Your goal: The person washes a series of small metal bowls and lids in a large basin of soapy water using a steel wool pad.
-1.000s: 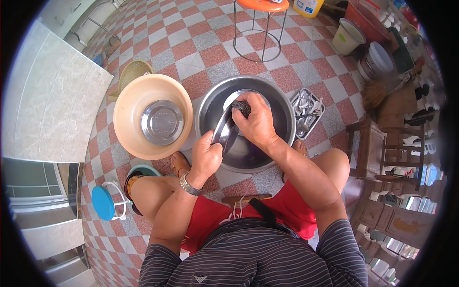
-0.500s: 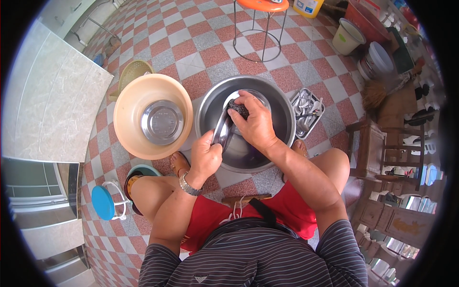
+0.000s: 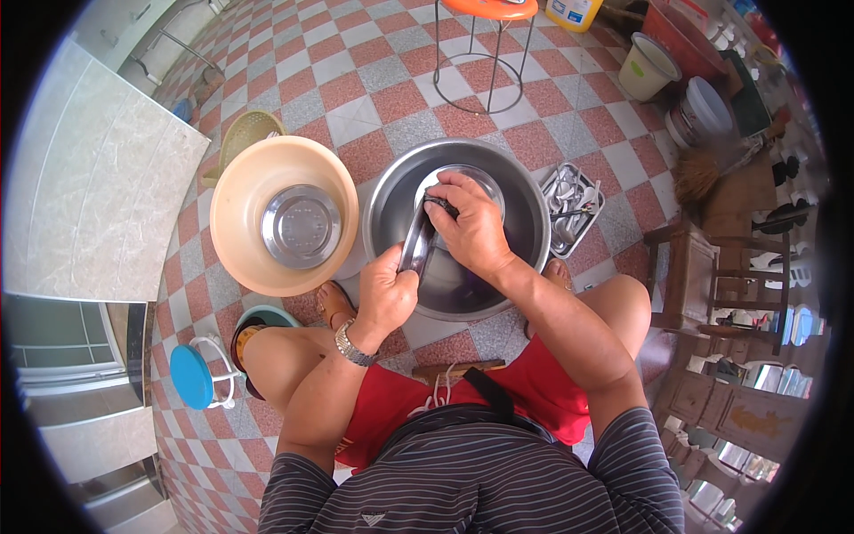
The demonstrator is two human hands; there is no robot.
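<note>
My left hand grips the near rim of a shiny metal plate, tilted nearly edge-on over a large steel basin. With its fingers curled over the plate's far edge, my right hand presses a dark scouring pad against the plate. Another shiny metal dish lies inside the steel basin, partly hidden by my right hand. To the left, a peach plastic basin holds a round steel plate.
A metal tray of spoons lies right of the steel basin. Behind the peach basin is a yellowish colander. An orange stool stands ahead, a blue-topped stool at left, and a wooden chair at right.
The plate has turned more edge-on. My left hand has shifted slightly right, and my right hand with the pad has slid a little nearer to me.
</note>
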